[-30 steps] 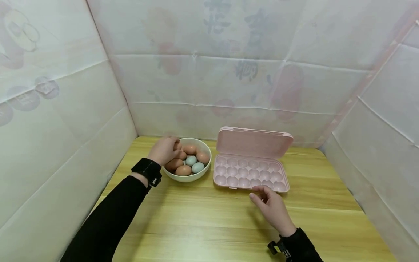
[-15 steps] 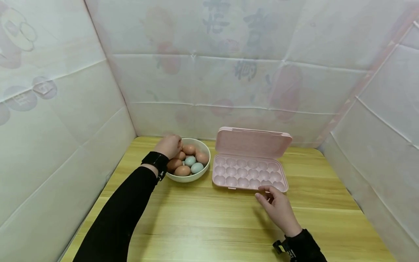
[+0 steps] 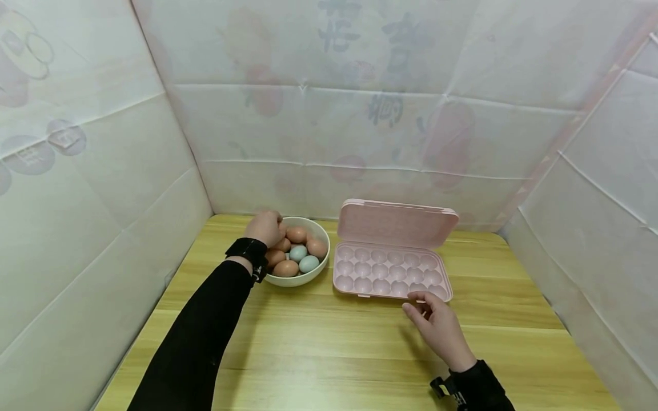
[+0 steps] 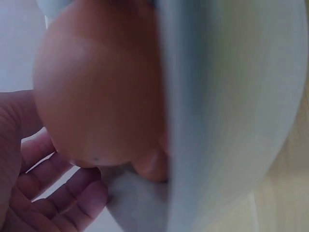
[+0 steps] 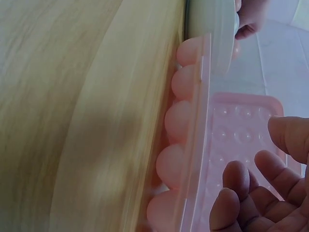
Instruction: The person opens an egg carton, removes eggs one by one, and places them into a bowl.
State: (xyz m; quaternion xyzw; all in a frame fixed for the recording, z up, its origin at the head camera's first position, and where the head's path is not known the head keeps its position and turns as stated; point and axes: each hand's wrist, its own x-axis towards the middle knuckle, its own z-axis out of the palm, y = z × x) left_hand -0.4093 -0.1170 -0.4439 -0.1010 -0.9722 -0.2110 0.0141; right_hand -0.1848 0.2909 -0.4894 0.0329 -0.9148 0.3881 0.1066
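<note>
My left hand (image 3: pixel 264 228) reaches over the back left rim of a cream bowl (image 3: pixel 298 282) of brown and pale blue eggs. Its fingers curl at a brown egg (image 3: pixel 282 230), mostly hidden by the hand. In the left wrist view another brown egg (image 4: pixel 99 87) looms close, with the thumb and bent fingers (image 4: pixel 72 193) behind it. An egg box (image 3: pixel 393 271) in pink plastic lies with its lid raised, its cups bare. By the box's front edge my right hand (image 3: pixel 441 331) hovers with loosely bent fingers, holding nothing.
The wooden table (image 3: pixel 319 354) runs in front of the bowl and box. White printed sheeting (image 3: pixel 308 125) stands behind and on both sides. The raised lid (image 3: pixel 396 224) leans back towards the rear sheet, right of the bowl.
My left hand has shifted slightly right and its fingers have curled in more at the brown egg. My right hand has drifted a little right along the box's front edge.
</note>
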